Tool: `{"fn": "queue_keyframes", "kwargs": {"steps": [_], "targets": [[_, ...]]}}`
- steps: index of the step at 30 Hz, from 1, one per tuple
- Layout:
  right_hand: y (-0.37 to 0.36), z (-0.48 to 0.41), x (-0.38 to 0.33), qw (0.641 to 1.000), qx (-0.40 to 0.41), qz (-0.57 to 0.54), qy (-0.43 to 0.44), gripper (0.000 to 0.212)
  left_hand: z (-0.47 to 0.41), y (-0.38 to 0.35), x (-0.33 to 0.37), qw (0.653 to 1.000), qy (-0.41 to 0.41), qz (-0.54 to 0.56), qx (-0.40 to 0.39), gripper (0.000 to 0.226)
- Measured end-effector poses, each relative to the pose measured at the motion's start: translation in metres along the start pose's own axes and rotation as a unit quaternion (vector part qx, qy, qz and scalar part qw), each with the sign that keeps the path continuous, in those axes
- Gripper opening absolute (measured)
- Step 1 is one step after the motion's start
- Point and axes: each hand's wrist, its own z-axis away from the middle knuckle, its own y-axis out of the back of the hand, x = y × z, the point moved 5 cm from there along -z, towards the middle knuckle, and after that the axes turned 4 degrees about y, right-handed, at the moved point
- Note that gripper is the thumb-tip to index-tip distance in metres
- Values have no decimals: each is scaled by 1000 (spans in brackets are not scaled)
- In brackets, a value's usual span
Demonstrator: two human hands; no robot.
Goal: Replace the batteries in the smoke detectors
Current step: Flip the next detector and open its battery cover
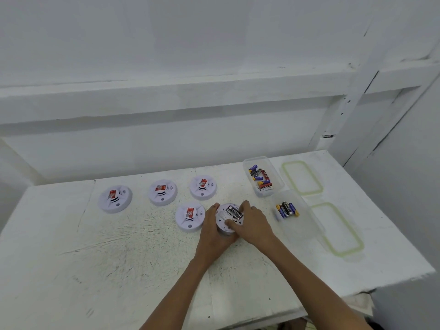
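Note:
A white smoke detector (229,217) lies upside down on the white table (119,253), its battery bay open with dark batteries inside. My left hand (212,236) grips its left rim. My right hand (252,222) curls over its right side, thumb on the back face. Several other detectors lie face up with red stickers: one beside my left hand (189,216), and three in a far row (115,198) (162,192) (202,186).
Two clear plastic boxes stand to the right: the far box (263,176) holds several mixed batteries, the near box (297,215) holds several blue-and-black ones. Two green-rimmed lids (302,177) (338,228) lie beside them. The table's right edge is close.

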Motion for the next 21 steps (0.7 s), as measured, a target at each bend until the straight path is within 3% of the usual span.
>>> {"fn": "queue_keyframes", "kwargs": {"steps": [5, 8, 14, 21], "targets": [[4, -5, -5, 998, 8, 54, 25, 68, 1, 3, 8, 998, -41, -42, 4, 88], [8, -9, -10, 996, -18, 6, 92, 58, 3, 2, 12, 996, -52, -73, -21, 87], [6, -17, -5, 995, -19, 42, 93, 20, 3, -6, 4, 994, -26, -90, -47, 92], [14, -24, -5, 985, -20, 118, 126, 18, -1, -5, 2, 998, 5, -64, -26, 100]]}}
